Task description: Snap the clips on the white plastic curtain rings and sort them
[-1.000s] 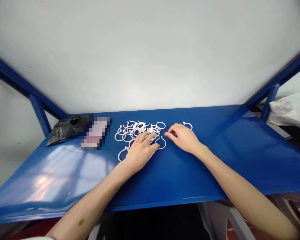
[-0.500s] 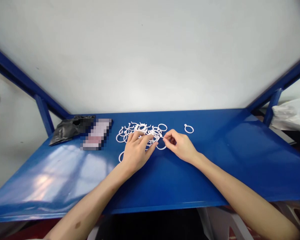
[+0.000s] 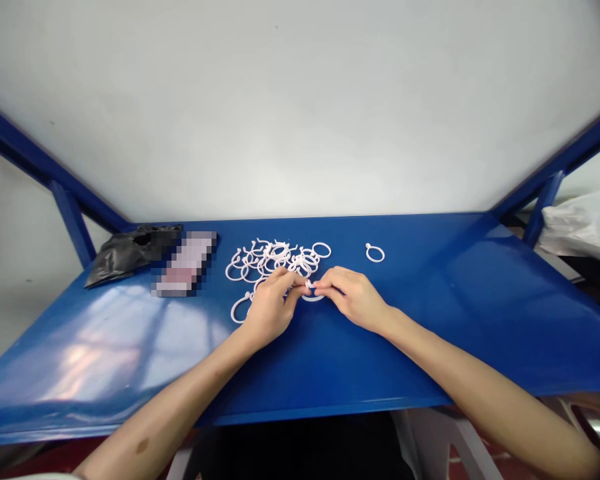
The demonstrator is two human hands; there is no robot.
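Between my two hands is a white plastic ring [image 3: 313, 298] with a small knob at its top. My left hand [image 3: 275, 300] pinches it from the left, thumb against fingertips. From the right, my right hand [image 3: 355, 297] pinches the same ring near the knob, its fingertips close to those of the left. Just behind my left hand lies a loose pile of similar white rings [image 3: 279, 252], several with open ends. One ring [image 3: 240, 311] lies in front, partly covered by my left hand. A single ring [image 3: 375, 254] with a knob lies apart at the right.
The blue tabletop [image 3: 455, 320] runs back to a pale wall [image 3: 300, 120]. At the left lie a black plastic bag [image 3: 123, 257] and a blurred-out flat object [image 3: 186, 263]. Blue frame bars [image 3: 73, 220] slope at both sides. A white plastic bag [image 3: 585, 227] sits beyond the right edge.
My left hand has closed from spread fingers over the pile into a pinch on the ring. My right hand has moved slightly left, bringing the ring toward me and away from the pile.
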